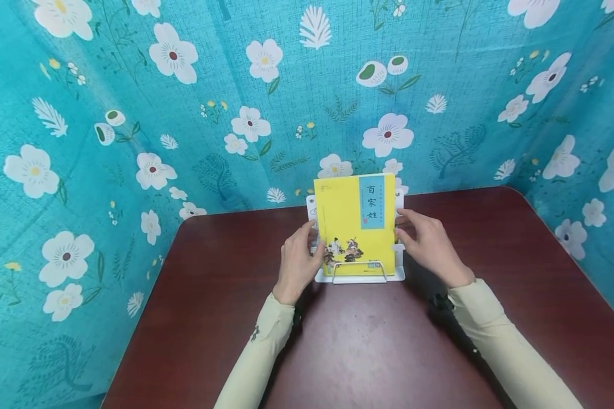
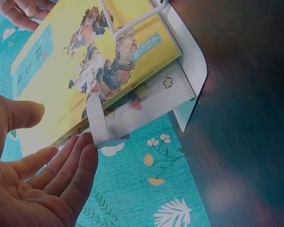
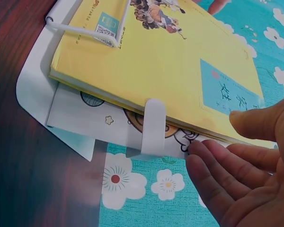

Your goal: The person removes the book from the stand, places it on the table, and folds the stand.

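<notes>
A yellow book (image 1: 353, 221) with a blue title panel stands nearly upright on a white book stand (image 1: 399, 264). The stand's wire bar (image 2: 137, 21) crosses the lower front of the cover, and a white side clip (image 3: 154, 127) laps over the book's edge. My left hand (image 1: 301, 258) is at the left edge of book and stand. Its thumb lies apart in front of the cover, fingertips near the edge by the clip. My right hand (image 1: 431, 245) is at the right edge, thumb before the cover and fingertips by the stand's side. Whether that thumb touches is unclear.
The stand rests on a dark reddish-brown table (image 1: 225, 318), toward its far edge. A turquoise flowered cloth (image 1: 286, 113) hangs close behind the table and at both sides.
</notes>
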